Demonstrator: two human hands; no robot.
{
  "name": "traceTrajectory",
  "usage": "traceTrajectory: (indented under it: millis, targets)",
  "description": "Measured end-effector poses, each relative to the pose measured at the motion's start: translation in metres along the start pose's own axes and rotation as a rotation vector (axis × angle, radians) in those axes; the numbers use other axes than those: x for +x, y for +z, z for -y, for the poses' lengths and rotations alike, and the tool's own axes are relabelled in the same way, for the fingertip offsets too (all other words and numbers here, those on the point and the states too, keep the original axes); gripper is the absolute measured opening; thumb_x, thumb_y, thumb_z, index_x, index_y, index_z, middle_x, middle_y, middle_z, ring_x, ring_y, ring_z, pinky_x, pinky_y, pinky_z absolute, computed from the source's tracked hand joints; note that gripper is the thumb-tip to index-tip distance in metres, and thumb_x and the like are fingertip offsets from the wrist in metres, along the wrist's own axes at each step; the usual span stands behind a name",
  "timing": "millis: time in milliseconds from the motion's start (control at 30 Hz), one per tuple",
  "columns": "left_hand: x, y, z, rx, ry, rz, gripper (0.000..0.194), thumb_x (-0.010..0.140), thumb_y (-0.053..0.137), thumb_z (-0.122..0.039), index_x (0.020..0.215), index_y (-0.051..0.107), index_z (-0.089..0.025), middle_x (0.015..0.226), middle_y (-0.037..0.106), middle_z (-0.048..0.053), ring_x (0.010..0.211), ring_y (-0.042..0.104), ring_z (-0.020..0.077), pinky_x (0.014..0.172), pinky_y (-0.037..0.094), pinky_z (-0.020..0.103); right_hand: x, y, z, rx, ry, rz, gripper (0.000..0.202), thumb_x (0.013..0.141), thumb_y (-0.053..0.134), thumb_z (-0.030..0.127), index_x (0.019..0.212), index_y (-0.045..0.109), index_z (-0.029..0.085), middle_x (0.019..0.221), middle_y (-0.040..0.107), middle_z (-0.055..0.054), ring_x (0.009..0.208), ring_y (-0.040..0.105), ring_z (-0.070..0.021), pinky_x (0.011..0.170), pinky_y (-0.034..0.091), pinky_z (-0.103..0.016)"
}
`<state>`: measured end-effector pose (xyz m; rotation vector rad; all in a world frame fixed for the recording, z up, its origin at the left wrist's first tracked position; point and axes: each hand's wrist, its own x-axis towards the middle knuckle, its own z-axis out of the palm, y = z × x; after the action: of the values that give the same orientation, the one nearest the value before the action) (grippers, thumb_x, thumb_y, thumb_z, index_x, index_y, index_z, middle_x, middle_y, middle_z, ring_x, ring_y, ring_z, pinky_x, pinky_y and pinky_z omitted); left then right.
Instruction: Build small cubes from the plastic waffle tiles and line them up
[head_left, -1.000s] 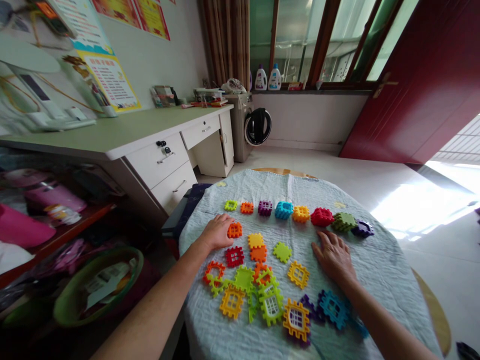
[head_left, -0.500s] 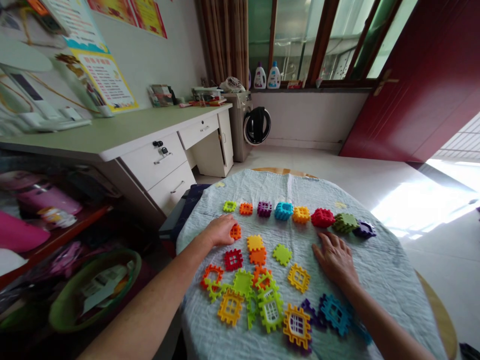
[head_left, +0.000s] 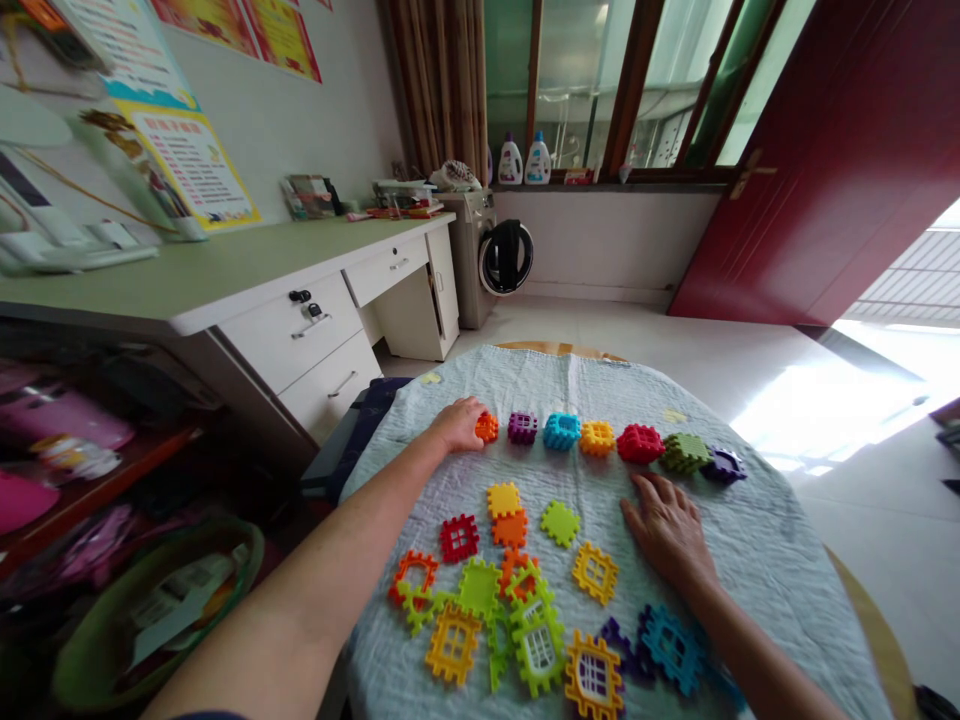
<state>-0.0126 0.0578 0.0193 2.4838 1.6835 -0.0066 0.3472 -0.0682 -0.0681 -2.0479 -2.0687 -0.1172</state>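
My left hand (head_left: 459, 426) is closed on an orange toothed plastic building piece (head_left: 487, 428) at the left end of a row; the lime piece there is hidden behind the hand. Along the row stand purple pieces (head_left: 522, 428), blue pieces (head_left: 562, 431), yellow pieces (head_left: 598, 438), red pieces (head_left: 640, 443), green pieces (head_left: 685, 453) and dark purple pieces (head_left: 724, 465). My right hand (head_left: 667, 522) lies on the cloth with fingers spread, just below the red and green pieces, holding nothing. Nearer me are loose pieces, among them a red one (head_left: 459, 538) and a lime one (head_left: 560, 523).
A pale blue cloth (head_left: 757, 560) covers the round table. Beyond its left side stand a desk (head_left: 300, 250) with drawers and a washing machine (head_left: 469, 265) with its door ajar. A green basket (head_left: 82, 640) sits at lower left; a red door (head_left: 810, 170) is at right.
My left hand has moved up and slightly right, carrying the orange piece from below the row to the row's left end. My right hand stays on the cloth. The view has shifted slightly.
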Motion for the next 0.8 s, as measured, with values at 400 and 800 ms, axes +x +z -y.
traceTrajectory:
  millis: [400, 800]
  targets:
    - [0.027, 0.010, 0.005, 0.043, -0.022, 0.130, 0.041, 0.060, 0.068, -0.029, 0.100, 0.063, -0.022, 0.110, 0.064, 0.007, 0.103, 0.060, 0.0255, 0.087, 0.049, 0.032, 0.000, 0.001, -0.001, -0.007, -0.001, -0.006, 0.045, 0.094, 0.041, 0.045, 0.129, 0.057, 0.021, 0.132, 0.057, -0.010, 0.120, 0.050, -0.0276, 0.103, 0.037, -0.042]
    - [0.031, 0.011, -0.002, 0.089, -0.012, 0.131, 0.048, 0.063, 0.068, -0.034, 0.108, 0.063, -0.022, 0.116, 0.064, 0.009, 0.113, 0.057, 0.0310, 0.095, 0.046, 0.042, 0.000, -0.004, 0.002, -0.011, 0.005, 0.002, 0.045, 0.095, 0.041, 0.044, 0.129, 0.057, 0.019, 0.132, 0.056, -0.010, 0.121, 0.049, -0.0275, 0.104, 0.038, -0.042]
